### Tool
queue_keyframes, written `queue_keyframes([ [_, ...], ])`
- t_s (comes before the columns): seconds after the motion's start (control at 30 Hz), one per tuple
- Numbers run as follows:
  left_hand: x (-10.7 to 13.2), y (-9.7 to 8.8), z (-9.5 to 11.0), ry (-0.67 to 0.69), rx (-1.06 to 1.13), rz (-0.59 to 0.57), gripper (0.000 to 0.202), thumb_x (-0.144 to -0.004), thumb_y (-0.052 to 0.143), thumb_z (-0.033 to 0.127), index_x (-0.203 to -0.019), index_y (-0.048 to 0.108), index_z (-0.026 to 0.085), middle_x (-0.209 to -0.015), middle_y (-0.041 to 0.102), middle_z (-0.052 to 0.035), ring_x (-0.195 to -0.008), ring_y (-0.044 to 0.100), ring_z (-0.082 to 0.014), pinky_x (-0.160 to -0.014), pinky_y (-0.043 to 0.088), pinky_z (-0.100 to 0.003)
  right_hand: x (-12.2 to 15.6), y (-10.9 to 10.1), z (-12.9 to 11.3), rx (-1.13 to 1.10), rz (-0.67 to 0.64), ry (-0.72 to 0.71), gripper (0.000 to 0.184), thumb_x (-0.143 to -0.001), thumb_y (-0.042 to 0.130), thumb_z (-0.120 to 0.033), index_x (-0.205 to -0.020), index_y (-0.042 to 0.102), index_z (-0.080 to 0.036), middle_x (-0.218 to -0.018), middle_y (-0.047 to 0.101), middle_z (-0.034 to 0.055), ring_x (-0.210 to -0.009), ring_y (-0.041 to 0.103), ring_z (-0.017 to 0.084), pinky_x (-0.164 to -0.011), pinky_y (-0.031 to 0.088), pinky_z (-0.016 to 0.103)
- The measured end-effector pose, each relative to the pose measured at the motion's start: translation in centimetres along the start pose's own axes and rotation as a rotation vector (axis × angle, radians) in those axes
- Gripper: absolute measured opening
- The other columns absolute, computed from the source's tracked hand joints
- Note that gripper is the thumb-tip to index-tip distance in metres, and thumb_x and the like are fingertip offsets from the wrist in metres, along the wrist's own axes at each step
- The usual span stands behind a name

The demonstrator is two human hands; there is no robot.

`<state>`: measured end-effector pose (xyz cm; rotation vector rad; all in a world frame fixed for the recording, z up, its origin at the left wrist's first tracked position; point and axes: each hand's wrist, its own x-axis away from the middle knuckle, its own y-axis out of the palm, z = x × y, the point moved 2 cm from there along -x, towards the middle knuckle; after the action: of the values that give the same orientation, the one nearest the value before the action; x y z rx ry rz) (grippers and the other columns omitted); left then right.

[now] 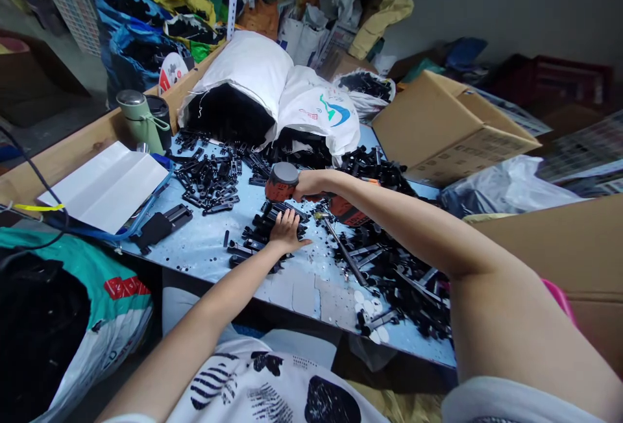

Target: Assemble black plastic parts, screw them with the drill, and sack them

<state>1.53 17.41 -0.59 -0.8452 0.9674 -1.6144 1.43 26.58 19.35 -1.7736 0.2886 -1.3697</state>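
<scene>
right hand (309,184) wrapped around red-and-black power drill (281,184), at far end of row of black parts (264,221); bit hidden. left hand (286,233) spread wide, resting on row, gripping nothing visible. main risk: tool slipping off part could strike left fingers, cause being hand so near drill. row seems unclamped; uneven press could skew it. right of row, metal rod (345,254) could be knocked by drill swinging wide.

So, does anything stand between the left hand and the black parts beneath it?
Nothing visible: the left hand rests on the black parts; the power tool, held in the right hand, is just beyond, not between.
</scene>
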Motion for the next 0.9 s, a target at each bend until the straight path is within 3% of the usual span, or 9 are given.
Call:
queue_keyframes([
  [0.2,0.4,-1.4,0.3,-0.014,-0.016,-0.079,0.099,-0.075,0.027,0.079,-0.144,0.023,0.008,-0.154,0.01,-0.0152,-0.142,0.001,-0.0293,-0.115,0.0,-0.049,0.4,1.1,-1.2,0.043,-0.002,-0.064,0.019,-0.06,0.06,-0.019,-0.077,0.062,-0.011,-0.058,0.054,0.0003,-0.048,0.046,0.011,-0.044,0.034,0.023],
  [0.37,5.7,-2.0,-0.1,0.008,0.033,-0.011,0.1,-0.075,0.023,0.08,-0.143,0.025,0.008,-0.153,0.014,-0.0171,-0.142,0.003,-0.03,-0.115,0.004,-0.049,3.2,1.7,-2.2,0.049,0.03,-0.089,0.018,-0.059,0.065,-0.024,-0.072,0.062,-0.012,-0.058,0.055,0.0019,-0.052,0.051,0.014,-0.048,0.038,0.024],
  [0.5,9.3,-1.2,-0.8,0.011,0.032,0.043,0.098,-0.077,0.022,0.079,-0.143,0.025,0.007,-0.152,0.018,-0.0176,-0.142,0.007,-0.0292,-0.115,0.002,-0.048,3.7,2.7,-3.4,0.07,-0.045,-0.101,0.014,-0.061,0.063,-0.026,-0.065,0.062,-0.013,-0.054,0.054,0.0023,-0.054,0.053,0.016,-0.051,0.04,0.026],
  [0.73,9.4,-0.9,-1.1,0.091,0.046,-0.011,0.093,-0.078,0.02,0.079,-0.144,0.025,0.013,-0.153,0.019,-0.0114,-0.142,0.007,-0.0285,-0.114,0.002,-0.051,3.5,4.2,-4.4,0.071,-0.04,-0.08,0.021,-0.059,0.063,-0.024,-0.076,0.064,-0.012,-0.059,0.059,0.0022,-0.056,0.054,0.014,-0.051,0.04,0.022],
  [0.9,9.6,-1.1,-1.1,0.103,0.015,0.113,0.09,-0.078,0.028,0.078,-0.139,0.035,0.013,-0.149,0.03,-0.0144,-0.14,0.018,-0.0293,-0.113,0.006,-0.051,5.5,4.3,-5.1,0.073,0.045,-0.124,0.023,-0.059,0.064,-0.025,-0.079,0.066,-0.014,-0.061,0.061,0.0029,-0.062,0.057,0.016,-0.054,0.041,0.022],
])
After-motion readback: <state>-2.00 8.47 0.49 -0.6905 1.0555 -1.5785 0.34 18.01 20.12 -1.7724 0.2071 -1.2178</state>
